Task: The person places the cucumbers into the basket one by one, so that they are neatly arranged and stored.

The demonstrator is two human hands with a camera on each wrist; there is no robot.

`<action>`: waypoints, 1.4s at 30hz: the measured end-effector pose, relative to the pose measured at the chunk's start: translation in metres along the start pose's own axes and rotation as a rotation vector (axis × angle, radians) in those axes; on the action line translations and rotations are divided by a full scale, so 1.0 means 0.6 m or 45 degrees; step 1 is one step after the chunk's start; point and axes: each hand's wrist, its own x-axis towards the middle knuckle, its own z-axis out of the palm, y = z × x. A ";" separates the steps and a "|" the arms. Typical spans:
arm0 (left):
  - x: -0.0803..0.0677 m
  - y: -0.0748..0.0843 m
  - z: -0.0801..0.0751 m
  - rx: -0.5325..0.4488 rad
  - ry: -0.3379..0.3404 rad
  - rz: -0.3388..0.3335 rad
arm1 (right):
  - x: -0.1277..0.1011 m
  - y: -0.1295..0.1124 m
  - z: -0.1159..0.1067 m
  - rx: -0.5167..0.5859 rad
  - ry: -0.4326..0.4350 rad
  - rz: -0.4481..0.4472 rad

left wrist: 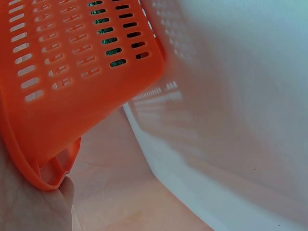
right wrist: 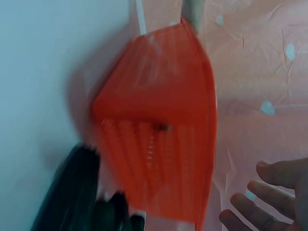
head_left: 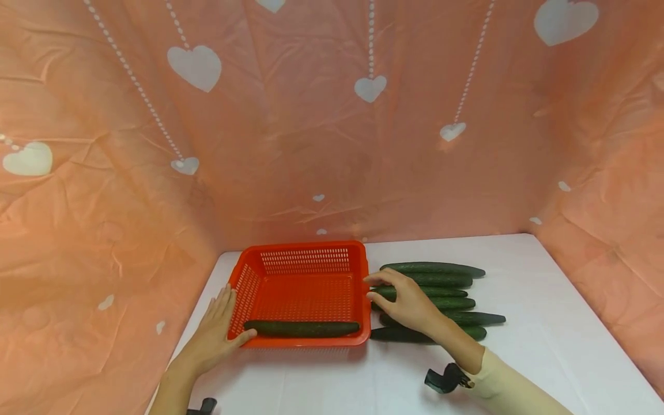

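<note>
One dark green cucumber [head_left: 303, 329] lies along the near side inside a red plastic basket [head_left: 300, 246]. My left hand [head_left: 212, 334] rests against the basket's left side, fingers straight and thumb stretched over the near corner. In the left wrist view, its palm meets the rim [left wrist: 21, 166] by a handle loop. My right hand [head_left: 404, 300] hovers by the basket's right rim, above several cucumbers [head_left: 441, 268] lying side by side. The right wrist view shows that hand's spread fingers [right wrist: 269, 199] holding nothing; the basket [right wrist: 159, 101] is blurred there.
A white table [head_left: 550, 323] carries everything. Pink sheeting [head_left: 290, 144] with white hearts hangs behind and at both sides. Black wrist mounts [head_left: 447, 378] sit at both wrists. The table's left edge runs close by the basket.
</note>
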 end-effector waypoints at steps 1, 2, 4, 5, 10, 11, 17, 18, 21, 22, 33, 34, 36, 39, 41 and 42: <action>-0.001 0.000 0.000 0.000 0.001 -0.002 | -0.006 0.004 -0.006 -0.023 -0.008 0.011; -0.002 0.000 0.000 -0.001 0.002 -0.003 | -0.011 0.008 -0.013 -0.041 -0.016 0.022; -0.002 0.000 0.000 -0.004 0.003 -0.007 | -0.023 0.017 -0.024 -0.087 -0.027 0.042; -0.002 0.000 0.000 -0.003 0.005 -0.007 | -0.029 0.021 -0.030 -0.110 -0.027 0.045; 0.000 0.001 -0.001 0.002 0.005 -0.005 | -0.059 0.041 -0.057 -0.209 -0.018 0.038; 0.001 0.000 0.000 0.000 0.005 -0.003 | -0.066 0.045 -0.062 -0.222 -0.016 0.036; 0.002 0.000 0.001 -0.006 0.006 0.007 | -0.105 0.063 -0.097 -0.280 -0.018 0.055; 0.002 0.000 0.001 -0.005 0.006 0.006 | -0.111 0.065 -0.103 -0.290 -0.021 0.061; 0.002 -0.001 0.002 -0.006 0.005 0.002 | -0.128 0.073 -0.119 -0.326 -0.029 0.072; 0.002 -0.001 0.002 -0.007 0.003 0.002 | -0.134 0.076 -0.123 -0.337 -0.030 0.079; -0.002 -0.001 -0.003 0.018 -0.010 -0.003 | -0.188 0.121 -0.151 -0.452 -0.064 0.090; -0.002 0.000 -0.003 0.021 -0.010 -0.001 | -0.192 0.125 -0.153 -0.455 -0.067 0.088; -0.001 0.000 -0.003 0.028 -0.008 0.005 | -0.198 0.135 -0.154 -0.475 -0.063 0.070; 0.000 0.001 -0.003 0.039 -0.004 0.011 | -0.204 0.147 -0.156 -0.507 -0.055 0.048; 0.000 0.000 -0.003 0.042 -0.003 0.012 | -0.209 0.153 -0.157 -0.528 -0.029 0.006; 0.001 0.000 -0.003 0.045 -0.001 0.012 | -0.212 0.156 -0.157 -0.529 -0.014 -0.015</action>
